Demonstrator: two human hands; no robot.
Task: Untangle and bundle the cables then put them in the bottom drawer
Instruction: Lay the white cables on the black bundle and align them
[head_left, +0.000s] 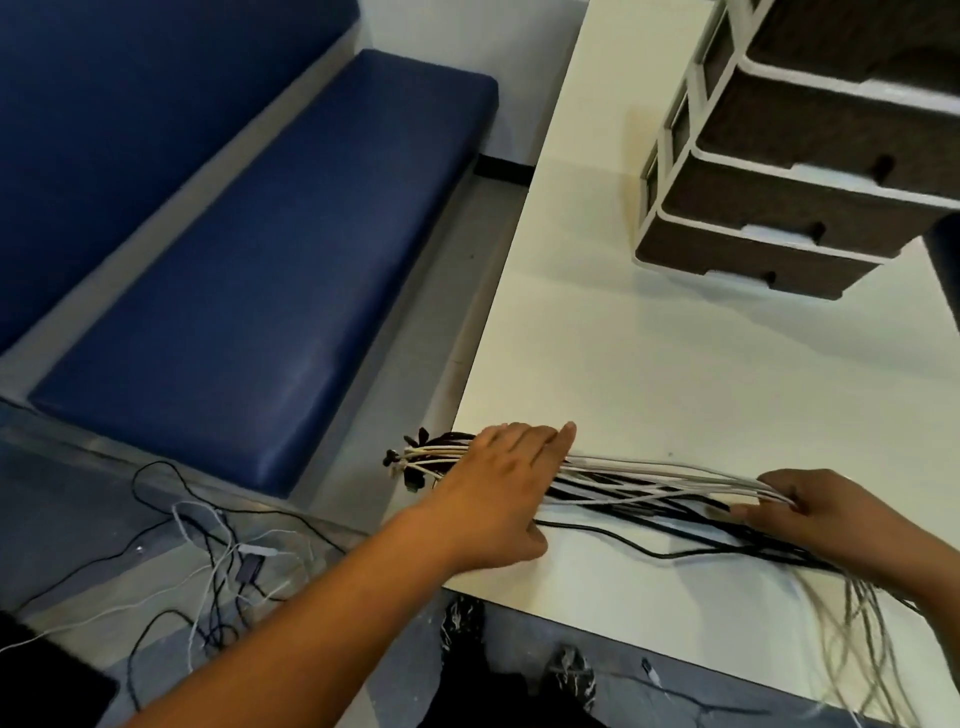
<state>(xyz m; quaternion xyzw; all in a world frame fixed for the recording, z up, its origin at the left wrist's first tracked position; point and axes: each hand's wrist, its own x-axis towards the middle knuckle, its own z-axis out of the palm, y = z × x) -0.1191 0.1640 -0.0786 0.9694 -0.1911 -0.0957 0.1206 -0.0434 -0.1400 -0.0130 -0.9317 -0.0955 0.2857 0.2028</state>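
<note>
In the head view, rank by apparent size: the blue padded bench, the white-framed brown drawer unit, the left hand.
1. Blue padded bench, largest by far.
2. White-framed brown drawer unit, partly cut off by the frame.
3. Left hand, flat on the cable bundle; nearest the camera, yet smallest.

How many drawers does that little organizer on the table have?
4 show: bottom drawer, second drawer, third drawer and top drawer, stacked upward on the table. The frame cuts the stack, so more may be hidden.
</note>
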